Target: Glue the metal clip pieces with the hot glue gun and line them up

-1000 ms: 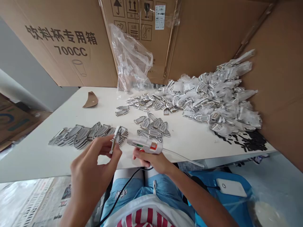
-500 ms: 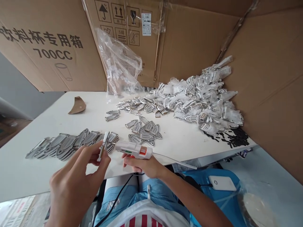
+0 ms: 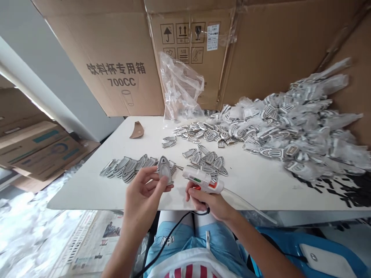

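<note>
My left hand (image 3: 146,193) pinches a silver metal piece (image 3: 164,170) with a pointed, holed top, its flat face turned toward me. In my right hand (image 3: 210,200) is a white glue gun (image 3: 203,180) with an orange trigger, its nozzle pointing left, just right of the metal piece. A clear glue stick (image 3: 251,204) sticks out of its back end. Behind my left hand, stacked metal pieces (image 3: 126,166) form a row on the white table (image 3: 78,185). Beyond the glue gun lies a small heap of similar pieces (image 3: 213,158).
Many plastic-wrapped pieces (image 3: 269,116) are piled at the right, near black strips (image 3: 348,189). Large cardboard boxes (image 3: 127,38) stand behind the table, with a clear bag (image 3: 181,87) against them. A brown scrap (image 3: 137,130) lies at the back left. A black cord (image 3: 171,235) crosses my lap.
The view has shifted left. My left hand has turned the metal piece from edge-on to face-on, and the nozzle now stands apart from it.
</note>
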The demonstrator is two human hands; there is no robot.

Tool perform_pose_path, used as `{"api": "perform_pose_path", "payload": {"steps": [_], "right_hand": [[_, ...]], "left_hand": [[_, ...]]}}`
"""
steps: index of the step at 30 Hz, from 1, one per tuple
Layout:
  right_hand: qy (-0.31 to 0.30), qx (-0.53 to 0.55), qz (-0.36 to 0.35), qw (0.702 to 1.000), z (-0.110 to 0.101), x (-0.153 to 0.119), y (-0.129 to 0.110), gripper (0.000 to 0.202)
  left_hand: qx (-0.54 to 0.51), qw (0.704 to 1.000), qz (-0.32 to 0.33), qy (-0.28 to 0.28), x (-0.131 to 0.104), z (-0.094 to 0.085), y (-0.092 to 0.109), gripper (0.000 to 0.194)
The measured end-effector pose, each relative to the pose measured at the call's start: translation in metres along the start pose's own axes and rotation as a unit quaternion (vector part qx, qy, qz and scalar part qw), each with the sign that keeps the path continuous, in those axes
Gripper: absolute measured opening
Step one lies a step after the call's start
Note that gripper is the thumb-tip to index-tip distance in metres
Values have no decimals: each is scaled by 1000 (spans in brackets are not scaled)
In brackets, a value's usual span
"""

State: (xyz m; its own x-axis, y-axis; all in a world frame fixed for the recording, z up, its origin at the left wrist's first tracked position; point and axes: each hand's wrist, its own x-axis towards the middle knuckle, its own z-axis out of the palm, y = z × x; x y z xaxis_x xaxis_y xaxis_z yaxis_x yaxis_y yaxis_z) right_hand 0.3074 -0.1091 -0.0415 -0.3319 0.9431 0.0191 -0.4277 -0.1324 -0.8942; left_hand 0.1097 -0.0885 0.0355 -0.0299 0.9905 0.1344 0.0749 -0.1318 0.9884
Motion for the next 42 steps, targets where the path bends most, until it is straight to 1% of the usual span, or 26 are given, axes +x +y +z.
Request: {"api": "perform_pose_path", "payload": {"steps": [4, 8, 10, 16, 21, 25, 29, 33, 38, 42], "right_hand": [[-10, -13, 12, 1000, 2, -2, 0, 33], [-1, -19, 8, 1000, 5, -4, 0, 34], [11, -15, 5, 1000, 6, -4, 1, 34], [43, -24, 7, 999, 7, -4, 1, 37], [51, -23, 8, 998, 8, -3, 0, 37], [48, -32, 2, 998, 5, -3, 2, 35], [39, -32, -5, 999, 3, -4, 5, 34], [24, -40, -10, 999, 2, -5, 4, 32], [6, -80, 6, 997, 2, -6, 4, 33], [11, -102, 17, 995, 3, -6, 4, 36]], "left_hand": [[-51, 998, -38, -15, 1, -3, 5, 43], [-65, 995, -58, -42, -3, -2, 7, 37], [-63, 995, -60, -43, -4, -2, 6, 35], [-36, 998, -34, -30, -4, -6, 3, 26], [-40, 998, -45, -31, -5, -8, 3, 26], [-60, 997, -43, -16, -3, -10, -1, 32], [-47, 998, -28, 16, 1, -11, -3, 35], [-37, 998, -31, 37, 6, -12, -7, 36], [-5, 999, -33, 30, 10, -14, -12, 40], [7, 999, -30, 27, 11, -14, -12, 43]]}}
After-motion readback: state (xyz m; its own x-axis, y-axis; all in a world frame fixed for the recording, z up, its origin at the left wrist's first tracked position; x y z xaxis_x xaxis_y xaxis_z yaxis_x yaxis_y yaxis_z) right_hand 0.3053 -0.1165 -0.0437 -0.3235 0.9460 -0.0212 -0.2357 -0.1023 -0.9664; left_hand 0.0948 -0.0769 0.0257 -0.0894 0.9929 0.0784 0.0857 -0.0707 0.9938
